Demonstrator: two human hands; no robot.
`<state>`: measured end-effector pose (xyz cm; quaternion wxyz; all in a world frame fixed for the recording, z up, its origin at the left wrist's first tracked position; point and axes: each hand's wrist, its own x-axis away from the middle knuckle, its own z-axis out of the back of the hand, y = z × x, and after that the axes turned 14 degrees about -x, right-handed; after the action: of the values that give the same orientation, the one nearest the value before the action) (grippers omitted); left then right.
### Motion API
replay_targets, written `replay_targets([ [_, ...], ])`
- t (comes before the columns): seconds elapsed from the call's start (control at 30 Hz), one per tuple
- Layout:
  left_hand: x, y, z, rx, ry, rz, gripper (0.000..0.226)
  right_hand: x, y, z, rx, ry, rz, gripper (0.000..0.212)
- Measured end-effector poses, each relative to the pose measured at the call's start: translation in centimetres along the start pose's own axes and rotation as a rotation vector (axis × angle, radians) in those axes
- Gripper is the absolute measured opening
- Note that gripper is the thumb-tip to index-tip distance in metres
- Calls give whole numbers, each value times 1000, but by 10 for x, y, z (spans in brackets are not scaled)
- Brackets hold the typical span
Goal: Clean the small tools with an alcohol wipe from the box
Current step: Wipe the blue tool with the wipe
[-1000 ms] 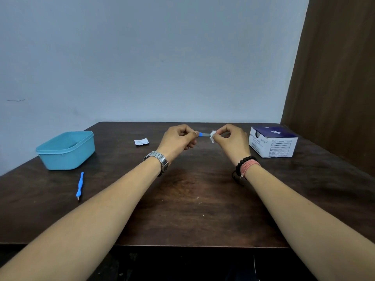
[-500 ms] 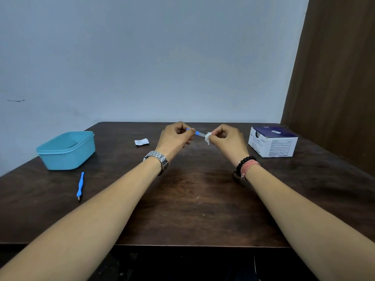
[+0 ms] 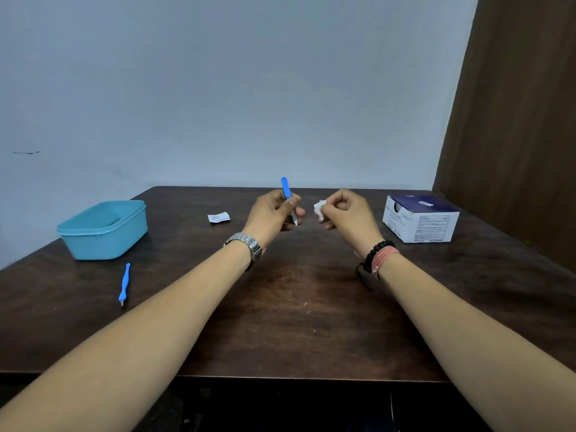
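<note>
Head view: your two hands are up over the middle of the dark wood counter (image 3: 296,322). Your left hand (image 3: 271,218) has fingers curled round one blue-handled tool (image 3: 287,194), held near upright, blue end up, pale tip down. Your right hand (image 3: 349,213) pinches one crumpled white wipe (image 3: 319,208) between thumb and fingers, just beside the tool tip but not touching it. A second blue tool (image 3: 124,283) lies flat on the counter at left, near one teal tub (image 3: 103,229). One torn white sachet (image 3: 218,217) sits between the tub and your left hand. One white and navy wipe box (image 3: 420,221) sits at right. One metal watch (image 3: 247,244) on your left wrist, two bracelets (image 3: 378,255) on your right.
</note>
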<state>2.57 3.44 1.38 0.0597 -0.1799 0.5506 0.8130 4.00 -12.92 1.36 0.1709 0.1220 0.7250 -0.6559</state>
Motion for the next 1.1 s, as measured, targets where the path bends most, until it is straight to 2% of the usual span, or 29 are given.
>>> replay_targets([
  [0.1,1,-4,-2,-162,-66,-43,16,2,-5,2,-34,-18,57,10],
  [0.37,2,-7,-6,-414,-162,-149,18,3,1,-1,222,-56,240,12],
  [0.47,3,-5,-6,-450,-188,-190,17,2,2,2,217,-24,219,8],
  [0.67,5,-4,-5,-502,-224,-215,17,1,-2,6,205,43,192,14],
  [0.83,4,-3,-5,-539,-206,-249,16,2,1,5,210,-56,140,22],
  [1.0,4,-5,-3,-609,-234,-279,18,-1,0,10,155,49,117,30],
  [1.1,3,-5,-3,-599,-226,-275,17,-2,0,13,146,14,93,29],
])
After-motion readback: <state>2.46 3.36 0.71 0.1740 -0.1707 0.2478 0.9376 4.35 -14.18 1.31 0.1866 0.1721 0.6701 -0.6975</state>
